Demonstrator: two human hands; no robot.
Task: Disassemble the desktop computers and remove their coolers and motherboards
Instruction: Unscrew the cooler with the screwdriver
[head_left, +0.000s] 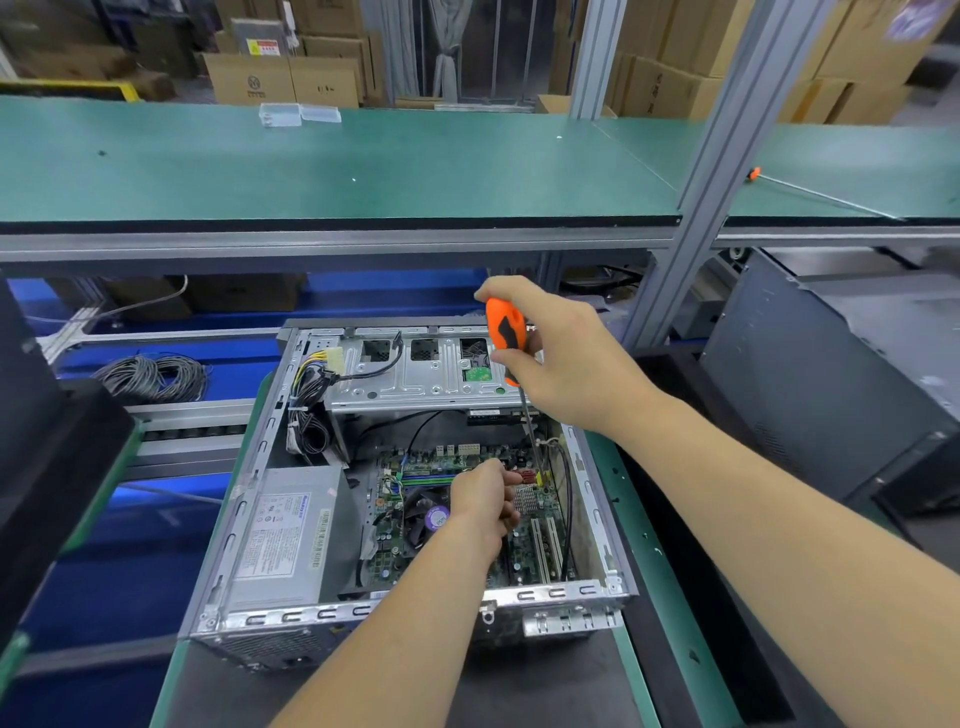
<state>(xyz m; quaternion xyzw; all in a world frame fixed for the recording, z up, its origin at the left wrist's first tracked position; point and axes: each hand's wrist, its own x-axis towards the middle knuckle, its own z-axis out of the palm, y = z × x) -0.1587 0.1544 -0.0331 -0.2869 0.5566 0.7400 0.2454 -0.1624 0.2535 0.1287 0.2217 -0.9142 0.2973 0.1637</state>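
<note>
The right hand gripped the orange handle of a screwdriver, its shaft angled down into the open computer case toward the motherboard. The left hand was curled low inside beside the shaft tip, next to the cooler fan; what it pinched, I couldn't tell. The case lay on the tabletop, the power supply at its left.

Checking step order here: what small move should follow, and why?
Probably turn the orange-handled screwdriver in the right hand: its shaft reaches down to the green motherboard, where the left hand rests by the black cooler fan.
</note>
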